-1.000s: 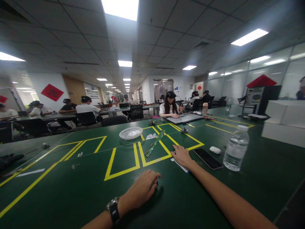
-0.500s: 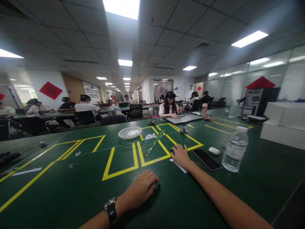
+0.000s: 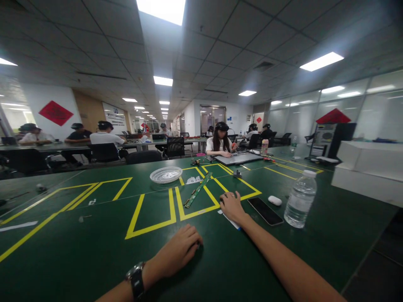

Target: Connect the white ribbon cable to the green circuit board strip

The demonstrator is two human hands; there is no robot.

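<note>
water bottle (image 3: 300, 202) near small white case (image 3: 275, 201), round white basket (image 3: 166, 181), computer tower (image 3: 327, 140) beside white boxes (image 3: 367, 178)

Green table (image 3: 94, 256), circuit board (image 3: 198, 190), basket (image 3: 157, 178), water bottle (image 3: 300, 201)

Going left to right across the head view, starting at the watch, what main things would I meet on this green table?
Watch, white basket, green circuit board, right hand, phone, water bottle, white boxes.

bottle (image 3: 300, 200): clear plastic | phone (image 3: 265, 211): glossy, smooth | basket (image 3: 166, 175): plastic | tabletop (image 3: 78, 260): smooth, faint sheen
</note>
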